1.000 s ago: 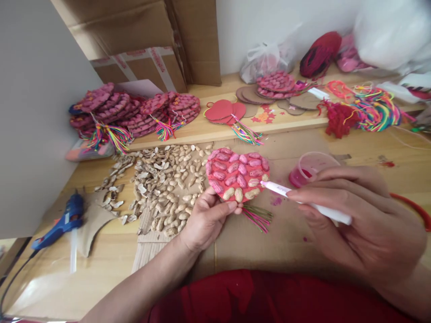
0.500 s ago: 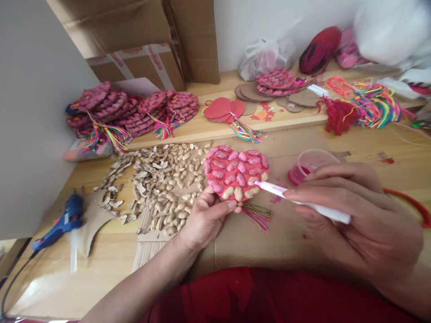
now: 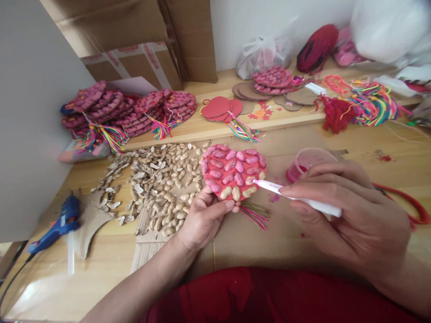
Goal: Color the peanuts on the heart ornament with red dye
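Observation:
My left hand (image 3: 208,215) grips the lower edge of a red heart-shaped card (image 3: 222,176) covered in rows of peanuts, thumb on the front. Most of its peanuts are pink; several along the bottom and lower right are plain tan. Green and pink tassel cords (image 3: 254,214) hang from its tip. Between the thumb and fingers of my right hand (image 3: 350,220) is a white marker pen (image 3: 299,197), its pink tip touching or very close to a partly coloured peanut (image 3: 250,181) near the right side. A clear cup (image 3: 313,157) of pink liquid stands behind my right hand.
Loose peanuts and shells (image 3: 168,179) spread left of the heart. A blue glue gun (image 3: 63,224) lies at far left. Finished peanut pieces (image 3: 134,112), red card hearts (image 3: 218,108) and colourful cords (image 3: 377,103) line a raised ledge at the back.
The whole view has shifted slightly. My right hand and the marker pen have moved a little left along with the heart, and the pen tip stays at the same peanut.

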`<state>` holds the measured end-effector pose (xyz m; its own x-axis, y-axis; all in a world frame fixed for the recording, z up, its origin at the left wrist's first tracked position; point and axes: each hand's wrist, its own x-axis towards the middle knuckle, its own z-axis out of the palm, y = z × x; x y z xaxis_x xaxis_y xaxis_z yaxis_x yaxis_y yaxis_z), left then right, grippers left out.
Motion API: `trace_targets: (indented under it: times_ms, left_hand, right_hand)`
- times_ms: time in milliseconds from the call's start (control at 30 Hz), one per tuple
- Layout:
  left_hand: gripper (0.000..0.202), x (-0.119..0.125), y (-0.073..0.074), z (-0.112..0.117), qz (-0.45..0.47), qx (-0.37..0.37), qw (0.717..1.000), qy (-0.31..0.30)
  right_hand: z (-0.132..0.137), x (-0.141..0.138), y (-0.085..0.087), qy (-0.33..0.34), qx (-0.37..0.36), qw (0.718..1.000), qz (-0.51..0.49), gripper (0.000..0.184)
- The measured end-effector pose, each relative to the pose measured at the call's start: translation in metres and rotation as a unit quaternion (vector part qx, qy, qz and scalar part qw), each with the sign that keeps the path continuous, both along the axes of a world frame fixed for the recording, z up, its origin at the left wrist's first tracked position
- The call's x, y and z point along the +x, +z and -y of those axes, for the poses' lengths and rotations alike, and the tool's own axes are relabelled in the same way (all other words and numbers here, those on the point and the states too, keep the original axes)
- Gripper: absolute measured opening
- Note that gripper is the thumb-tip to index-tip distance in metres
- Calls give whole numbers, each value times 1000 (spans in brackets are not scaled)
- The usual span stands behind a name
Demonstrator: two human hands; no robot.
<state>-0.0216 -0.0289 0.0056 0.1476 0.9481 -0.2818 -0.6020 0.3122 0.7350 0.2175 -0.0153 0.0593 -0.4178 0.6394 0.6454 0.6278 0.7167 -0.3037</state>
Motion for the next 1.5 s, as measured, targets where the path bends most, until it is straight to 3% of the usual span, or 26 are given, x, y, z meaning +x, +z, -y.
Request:
trace_targets:
  times_ms: [333,467,567,633,833,1500]
  left_hand:
    - [26,0,0,-1,-4,10,1000,3]
    - [27,-1,0,-1,-6,4,1000,11]
    - [27,-3,-1,0,-21,1,1000,12]
    - [24,-4,-3,0,-33,-6,999,11]
    - [24,-7,-5,1,-58,-13,998,4]
    - [33,-7,-5,2,-46,-2,999,-7]
  right_hand:
    - [0,1,1,14,3,1000,6,23]
    - [-3,16,4,-101,17,993,-50,18]
    - [-13,35,5,-224,60,963,-134,5]
    - [-20,45,4,-270,56,954,-117,4]
    - [-32,51,-4,-239,-22,971,-6,16]
    - [-48,46,-4,-275,-121,952,52,36]
